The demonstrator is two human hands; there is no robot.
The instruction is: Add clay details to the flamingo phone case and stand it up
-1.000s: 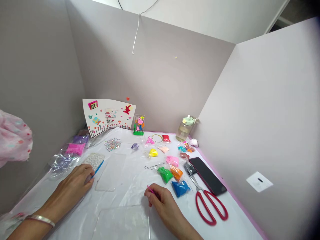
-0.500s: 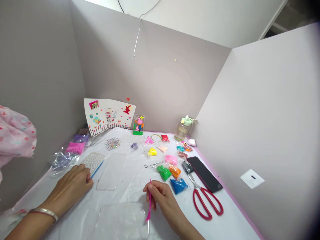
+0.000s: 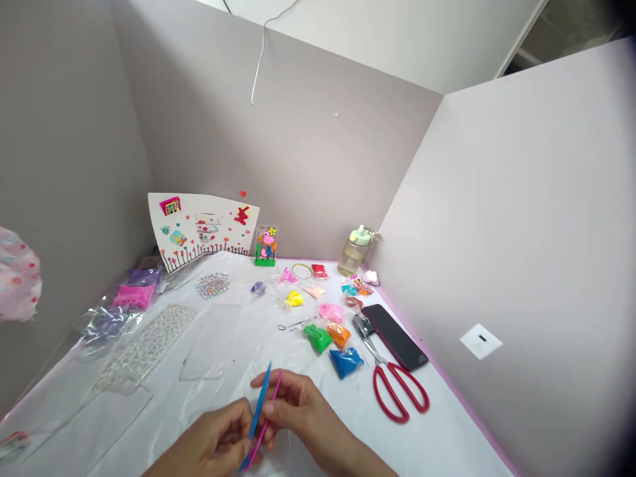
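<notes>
Low in the middle, my two hands are close together. My left hand (image 3: 221, 434) is closed around a thin blue plastic clay modelling tool (image 3: 261, 402), tilted with its pointed tip up. My right hand (image 3: 303, 407) pinches a thin pink clay modelling tool (image 3: 272, 405) between thumb and fingers. The two tools lean side by side, with their lower ends by my left fingers. A clear flat case on the table below is mostly hidden by my hands. Beyond them lies another clear flat sheet (image 3: 211, 344).
Bags of clay, including green (image 3: 317, 338), orange (image 3: 338, 334) and blue (image 3: 346, 362), lie right of centre. Red-handled scissors (image 3: 397, 391) and a phone (image 3: 395, 336) are on the right. A textured clear sheet (image 3: 149, 344) is at left; a bottle (image 3: 354, 252) stands behind.
My left hand has picked the blue tool up from beside the textured sheet and brought it right to my right hand. My right hand has shifted slightly left, still holding the pink tool.
</notes>
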